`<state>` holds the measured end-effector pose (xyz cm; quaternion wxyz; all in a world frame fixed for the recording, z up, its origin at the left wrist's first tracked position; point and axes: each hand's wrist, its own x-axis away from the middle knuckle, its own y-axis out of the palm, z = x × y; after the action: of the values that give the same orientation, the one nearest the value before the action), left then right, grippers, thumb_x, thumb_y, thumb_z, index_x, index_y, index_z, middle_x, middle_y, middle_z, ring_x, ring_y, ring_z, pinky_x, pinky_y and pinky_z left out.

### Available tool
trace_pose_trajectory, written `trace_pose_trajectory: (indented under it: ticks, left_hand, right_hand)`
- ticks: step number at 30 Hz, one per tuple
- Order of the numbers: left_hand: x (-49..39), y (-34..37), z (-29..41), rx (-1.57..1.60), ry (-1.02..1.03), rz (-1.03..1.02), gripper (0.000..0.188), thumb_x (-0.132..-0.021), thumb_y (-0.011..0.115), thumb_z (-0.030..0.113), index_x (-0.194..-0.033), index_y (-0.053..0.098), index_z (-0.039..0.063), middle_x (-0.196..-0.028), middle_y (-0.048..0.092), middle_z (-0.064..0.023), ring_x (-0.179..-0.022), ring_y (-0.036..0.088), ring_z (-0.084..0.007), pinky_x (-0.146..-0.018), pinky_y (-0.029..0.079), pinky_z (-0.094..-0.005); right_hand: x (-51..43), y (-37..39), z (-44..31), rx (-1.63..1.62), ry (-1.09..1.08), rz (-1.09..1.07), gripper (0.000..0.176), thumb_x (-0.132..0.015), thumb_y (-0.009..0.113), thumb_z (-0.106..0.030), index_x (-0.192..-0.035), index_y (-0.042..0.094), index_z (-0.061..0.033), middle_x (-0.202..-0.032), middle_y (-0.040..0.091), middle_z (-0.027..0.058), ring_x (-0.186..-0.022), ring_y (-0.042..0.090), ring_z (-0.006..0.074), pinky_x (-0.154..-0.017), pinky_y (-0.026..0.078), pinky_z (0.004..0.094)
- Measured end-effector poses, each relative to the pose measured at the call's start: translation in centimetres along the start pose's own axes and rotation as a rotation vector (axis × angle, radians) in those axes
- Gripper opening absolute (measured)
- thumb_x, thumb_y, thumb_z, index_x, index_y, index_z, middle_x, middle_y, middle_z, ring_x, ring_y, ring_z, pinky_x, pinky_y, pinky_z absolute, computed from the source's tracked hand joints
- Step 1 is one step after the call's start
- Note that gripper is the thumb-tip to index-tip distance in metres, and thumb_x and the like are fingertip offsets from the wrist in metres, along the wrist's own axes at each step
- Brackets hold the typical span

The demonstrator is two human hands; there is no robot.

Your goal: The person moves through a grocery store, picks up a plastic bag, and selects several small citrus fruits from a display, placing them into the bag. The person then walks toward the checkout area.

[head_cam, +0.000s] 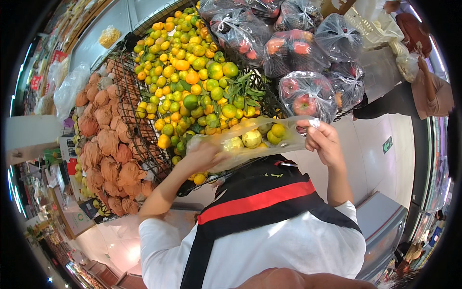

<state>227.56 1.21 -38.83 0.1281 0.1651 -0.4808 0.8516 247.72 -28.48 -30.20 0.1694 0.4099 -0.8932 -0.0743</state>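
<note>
A translucent plastic bag (260,144) is stretched between my two hands above the near edge of a heap of green and orange mandarins (191,83). Several yellow-green fruits show through its film; whether they are inside or behind it I cannot tell. My right hand (323,139) pinches the bag's right end between thumb and fingers, with something white at a fingertip. At the other end, my left hand (205,155) grips the film, its fingers blurred and partly covered by plastic. Leafy sprigs (247,90) lie among the mandarins, which fill a black wire basket (133,104).
Bagged apples (306,97) are stacked right of the mandarins. Paper-wrapped round fruit (108,144) is heaped to the left. Crumpled plastic bags (72,90) hang at the far left. Another person (429,86) stands at the right beside a white crate (375,25). A grey cabinet (382,224) stands behind my right side.
</note>
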Motion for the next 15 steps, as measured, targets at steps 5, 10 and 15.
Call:
trace_pose_trajectory:
  ticks: [5,10,15]
  left_hand:
    - [10.9,-4.3,1.0,-0.265,0.247,0.225,0.023,-0.070,0.074,0.025,-0.072,0.059,0.008,-0.058,0.053,-0.0091,-0.061,0.058,-0.0285,-0.063,0.045,-0.0393]
    - [16.6,-8.9,5.1,-0.423,0.178,0.500,0.012,-0.071,0.069,0.007,-0.071,0.057,0.008,-0.054,0.049,-0.0058,-0.053,0.052,-0.0232,-0.055,0.041,-0.0359]
    - [21.2,-11.6,7.2,-0.465,0.092,0.911,0.015,-0.068,0.065,-0.002,-0.079,0.064,0.008,-0.059,0.052,-0.0054,-0.052,0.048,-0.0239,-0.054,0.037,-0.0353]
  right_hand:
    - [1.1,1.4,-0.8,0.140,-0.100,-0.123,0.027,-0.096,0.053,-0.015,-0.117,0.061,-0.0002,-0.068,0.048,-0.0056,-0.056,0.040,0.0042,-0.053,0.033,0.0217]
    - [1.1,5.9,-4.0,0.497,-0.365,-0.372,0.016,-0.091,0.059,-0.006,-0.103,0.067,-0.0011,-0.057,0.051,-0.0028,-0.049,0.042,0.0035,-0.046,0.032,0.0226]
    - [0.4,8.2,-6.2,0.514,-0.509,-0.728,0.020,-0.090,0.062,-0.011,-0.107,0.066,-0.0013,-0.053,0.046,0.0014,-0.044,0.043,0.0129,-0.046,0.033,0.0273]
